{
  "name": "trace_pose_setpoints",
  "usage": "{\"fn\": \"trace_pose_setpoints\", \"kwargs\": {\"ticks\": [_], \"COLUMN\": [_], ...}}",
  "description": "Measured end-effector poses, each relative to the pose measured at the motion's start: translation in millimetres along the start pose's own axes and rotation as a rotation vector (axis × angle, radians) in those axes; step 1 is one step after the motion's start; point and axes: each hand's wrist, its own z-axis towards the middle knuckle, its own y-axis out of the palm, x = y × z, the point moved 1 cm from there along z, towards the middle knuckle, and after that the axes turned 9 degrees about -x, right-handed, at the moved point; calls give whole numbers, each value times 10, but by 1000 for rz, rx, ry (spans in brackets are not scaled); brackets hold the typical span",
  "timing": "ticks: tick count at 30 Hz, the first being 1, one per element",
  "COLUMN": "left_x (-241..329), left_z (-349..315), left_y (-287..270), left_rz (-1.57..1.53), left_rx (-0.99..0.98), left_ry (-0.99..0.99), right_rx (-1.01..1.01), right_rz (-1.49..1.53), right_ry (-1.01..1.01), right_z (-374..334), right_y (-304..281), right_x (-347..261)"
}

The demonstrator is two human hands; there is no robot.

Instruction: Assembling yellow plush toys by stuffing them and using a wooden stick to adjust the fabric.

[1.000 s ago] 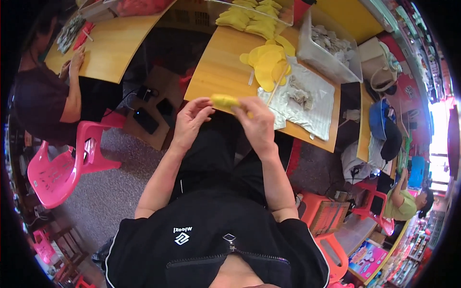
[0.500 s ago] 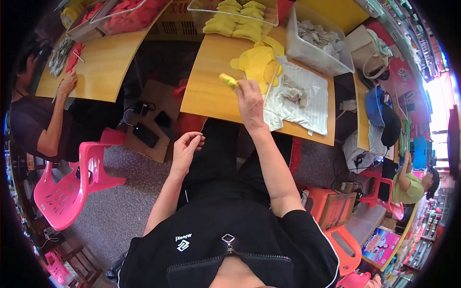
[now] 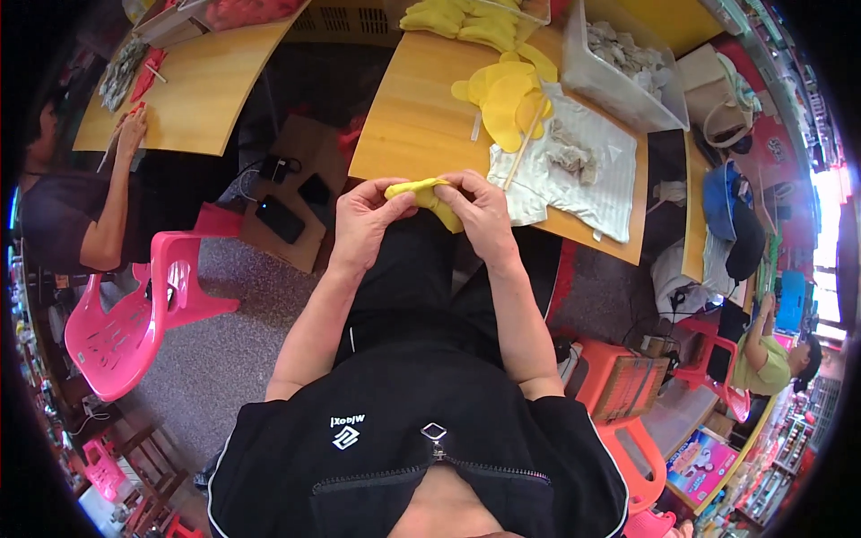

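A small yellow fabric piece (image 3: 429, 193) is stretched between my two hands, just in front of the table's near edge. My left hand (image 3: 366, 220) pinches its left end between thumb and fingers. On the other end, my right hand (image 3: 480, 211) has a similar pinch. Beyond them, flat yellow fabric pieces (image 3: 507, 103) lie in a loose pile on the wooden table (image 3: 404, 117). A thin wooden stick (image 3: 527, 143) leans across that pile and a white striped cloth (image 3: 610, 193). Crumpled greyish-white material (image 3: 572, 157) sits on the cloth.
Stuffed-looking yellow pieces (image 3: 466, 22) fill a container at the far edge. A clear bin (image 3: 619, 103) of pale scraps stands far right. To the left are a pink chair (image 3: 121, 336) and another person's hand (image 3: 132, 133) at a second table. An orange stool (image 3: 619, 381) stands right.
My right hand has brought the yellow piece from above the table toward me. My left hand has risen and taken hold of its other end. The view has shifted slightly.
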Motion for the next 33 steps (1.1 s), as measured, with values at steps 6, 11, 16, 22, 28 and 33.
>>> {"fn": "trace_pose_setpoints", "kwargs": {"ticks": [6, 11, 16, 22, 28, 33], "left_x": [-156, -184, -28, 61, 48, 114], "left_z": [16, -14, -19, -47, -83, -145], "left_y": [-18, -94, -111, -32, 117, 145], "left_rz": [-173, -257, -99, 349, 245, 554], "left_rx": [90, 63, -107, -163, -224, -394], "left_ry": [-28, -13, -169, -119, -287, -284], "right_rx": [24, -73, -130, -140, -70, -105], "right_rz": [424, 168, -49, -2, 386, 38], "right_ry": [113, 191, 166, 100, 87, 7], "right_z": [-98, -195, -226, -260, -433, -657], "right_y": [51, 34, -73, -67, -48, -92], "right_x": [102, 97, 47, 117, 311, 227]}}
